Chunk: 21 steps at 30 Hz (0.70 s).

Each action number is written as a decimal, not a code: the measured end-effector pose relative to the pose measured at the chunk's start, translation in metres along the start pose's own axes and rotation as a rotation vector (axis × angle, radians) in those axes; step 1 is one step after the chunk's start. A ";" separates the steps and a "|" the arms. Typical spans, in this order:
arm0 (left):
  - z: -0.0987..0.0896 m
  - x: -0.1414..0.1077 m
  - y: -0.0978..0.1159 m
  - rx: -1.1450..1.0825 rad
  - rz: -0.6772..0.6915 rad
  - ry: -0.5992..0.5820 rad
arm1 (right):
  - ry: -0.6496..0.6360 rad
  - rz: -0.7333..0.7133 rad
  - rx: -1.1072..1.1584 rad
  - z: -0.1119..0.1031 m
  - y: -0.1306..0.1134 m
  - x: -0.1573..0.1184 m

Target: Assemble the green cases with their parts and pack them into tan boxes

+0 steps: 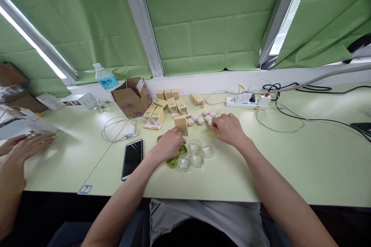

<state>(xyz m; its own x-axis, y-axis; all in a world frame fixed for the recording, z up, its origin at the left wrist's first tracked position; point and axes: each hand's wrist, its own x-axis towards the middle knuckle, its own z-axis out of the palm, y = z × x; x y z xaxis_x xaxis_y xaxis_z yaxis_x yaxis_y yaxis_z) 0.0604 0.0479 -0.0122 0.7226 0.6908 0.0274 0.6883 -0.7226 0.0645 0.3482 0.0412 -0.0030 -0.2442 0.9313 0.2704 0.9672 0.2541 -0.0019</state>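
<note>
My left hand (171, 144) is closed, with its fingertips down at a group of small green trays (172, 162). What it grips is hidden under the fingers. My right hand (228, 128) has its fingers pinched together over small yellow pieces (212, 133), and I cannot make out what is between them. Beyond it lie several pale pink egg-shaped pieces (200, 121). Clear plastic cups (198, 159) sit between the two hands, nearer to me. A small tan carton (181, 124) stands just past my left hand.
Several open tan cartons (158, 116) lie behind, beside a brown cardboard box (132, 98) and a water bottle (106, 77). A phone (132, 159) and a white charger (129, 131) are left. A power strip (243, 102) with cables lies back right. Another person's hands (31, 144) work far left.
</note>
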 end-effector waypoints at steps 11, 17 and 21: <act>-0.030 -0.003 0.006 -0.356 -0.236 0.374 | 0.540 -0.100 0.766 0.003 -0.020 -0.005; -0.017 0.006 0.009 -0.189 -0.027 0.198 | 0.534 -0.145 0.769 0.006 -0.027 -0.004; -0.006 0.009 0.013 -0.002 -0.035 0.073 | 0.514 -0.133 0.760 0.007 -0.026 -0.004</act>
<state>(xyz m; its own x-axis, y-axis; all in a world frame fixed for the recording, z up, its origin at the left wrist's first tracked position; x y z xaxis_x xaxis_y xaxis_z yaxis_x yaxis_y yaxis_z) 0.0752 0.0447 -0.0053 0.6915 0.7158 0.0975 0.7128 -0.6980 0.0687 0.3239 0.0331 -0.0111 -0.1129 0.6978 0.7073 0.5825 0.6232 -0.5219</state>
